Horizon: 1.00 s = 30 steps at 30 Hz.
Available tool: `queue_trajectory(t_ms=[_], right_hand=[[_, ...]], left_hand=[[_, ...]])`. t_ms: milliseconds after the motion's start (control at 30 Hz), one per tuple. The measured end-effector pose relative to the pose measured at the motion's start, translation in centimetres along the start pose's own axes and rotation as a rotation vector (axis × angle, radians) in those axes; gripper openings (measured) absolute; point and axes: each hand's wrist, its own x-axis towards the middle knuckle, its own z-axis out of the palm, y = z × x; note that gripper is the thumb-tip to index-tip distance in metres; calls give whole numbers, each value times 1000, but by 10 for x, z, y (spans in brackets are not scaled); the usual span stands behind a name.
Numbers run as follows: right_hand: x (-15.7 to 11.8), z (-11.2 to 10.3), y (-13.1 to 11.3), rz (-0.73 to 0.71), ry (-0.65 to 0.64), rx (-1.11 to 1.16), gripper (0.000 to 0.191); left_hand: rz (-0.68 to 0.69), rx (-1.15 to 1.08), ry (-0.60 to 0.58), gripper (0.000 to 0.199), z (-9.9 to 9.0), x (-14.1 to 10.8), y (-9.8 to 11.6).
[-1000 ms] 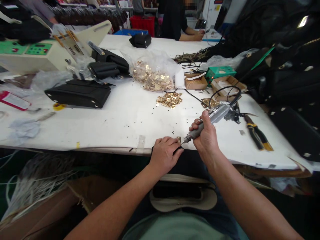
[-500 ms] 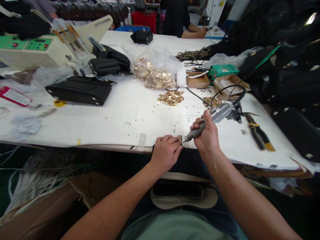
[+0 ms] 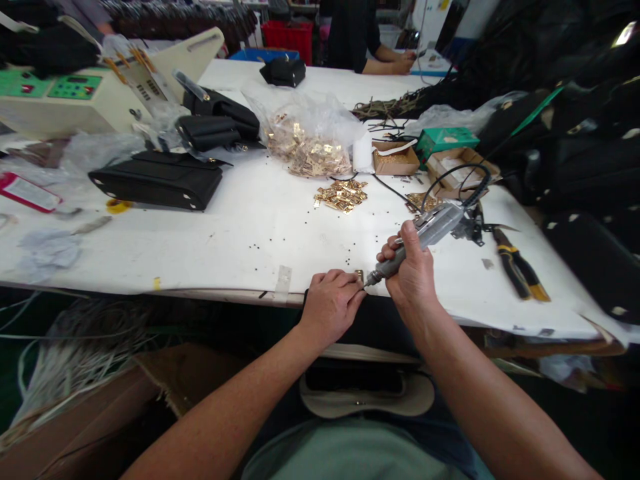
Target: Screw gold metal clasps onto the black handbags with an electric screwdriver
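Note:
My right hand (image 3: 413,267) is wrapped round a grey electric screwdriver (image 3: 437,225), which tilts down to the left with a cord at its upper end. Its tip meets the fingertips of my left hand (image 3: 333,303) at the table's front edge. Those fingers are closed on a small gold metal fitting (image 3: 359,275), partly covered by them. A dark bag piece (image 3: 385,320) hangs just below the edge under my hands; how it is held is hidden. Beyond my hands lies a pile of gold fittings (image 3: 343,195).
A clear bag of gold fittings (image 3: 307,143) stands behind the pile. Small boxes (image 3: 395,160) are at the back right, pliers (image 3: 520,267) at the right. A black bag (image 3: 160,180) lies left. Tiny black bits dot the white table (image 3: 240,227). Another person's hands (image 3: 407,61) are far back.
My right hand and the screwdriver have shifted very slightly left and down. The left hand stays in place on the fitting.

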Motion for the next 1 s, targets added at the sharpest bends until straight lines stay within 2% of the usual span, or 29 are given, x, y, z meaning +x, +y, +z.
queue_trajectory(t_ms=[267, 433, 1000], right_hand=[[-1, 2, -2, 48, 10, 50, 51], [-2, 0, 3, 72, 2, 60, 49], [-1, -1, 2, 14, 4, 41, 47]], left_hand=[[-8, -18, 2, 27, 0, -1, 1], [-11, -18, -4, 22, 0, 0, 0], [-6, -12, 5, 23, 1, 0, -1]])
